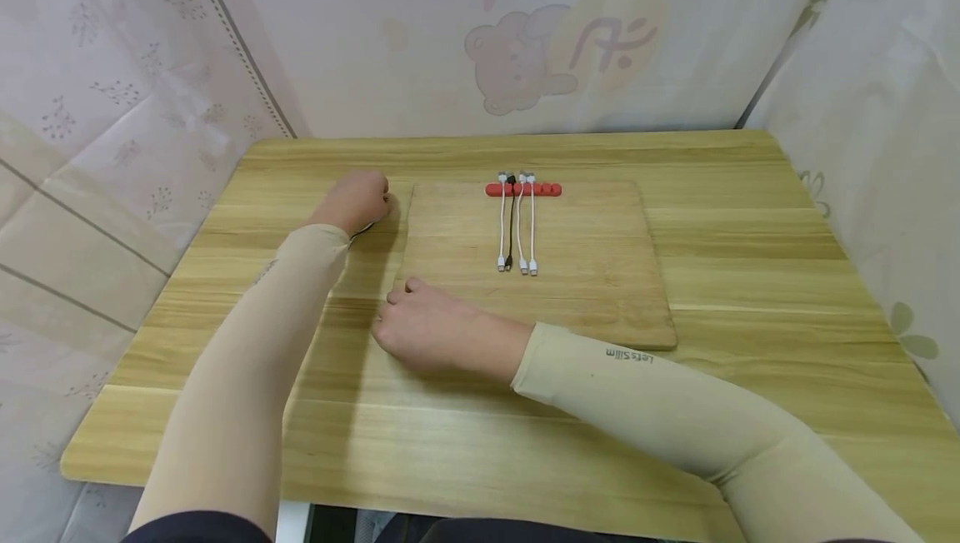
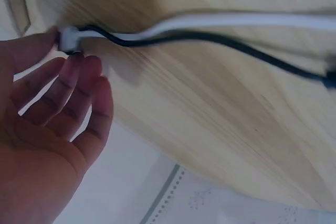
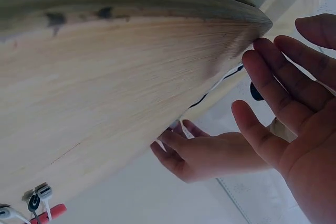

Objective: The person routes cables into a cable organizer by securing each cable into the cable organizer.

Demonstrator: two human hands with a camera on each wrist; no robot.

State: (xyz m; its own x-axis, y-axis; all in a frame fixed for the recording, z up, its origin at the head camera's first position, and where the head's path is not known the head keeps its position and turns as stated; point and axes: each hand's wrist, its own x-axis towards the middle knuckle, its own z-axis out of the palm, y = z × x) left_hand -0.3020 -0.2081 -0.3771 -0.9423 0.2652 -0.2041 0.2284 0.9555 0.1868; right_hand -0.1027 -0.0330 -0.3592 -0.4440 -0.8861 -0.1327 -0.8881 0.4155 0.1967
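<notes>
My left hand (image 1: pixel 352 201) is over the table, left of the wooden board (image 1: pixel 600 276). Its thumb and fingertips pinch the connector end (image 2: pixel 69 39) of a white cable (image 2: pixel 252 20) together with a black cable (image 2: pixel 210 36). Both cables trail away from the fingers, and a black plug (image 2: pixel 329 77) shows at the view's edge. My right hand (image 1: pixel 431 331) lies at the board's front left corner, holding nothing. In the right wrist view, its fingers (image 3: pixel 270 80) are spread and slightly bent, fingertips right by the board's corner.
Toward the back of the board sits a red cable holder (image 1: pixel 555 190). Several short cables hang from it side by side, white ones (image 1: pixel 532 226) and a black one (image 1: pixel 512 222). The wooden table (image 1: pixel 750 276) is bounded by patterned curtains (image 1: pixel 375 43) behind and at the sides.
</notes>
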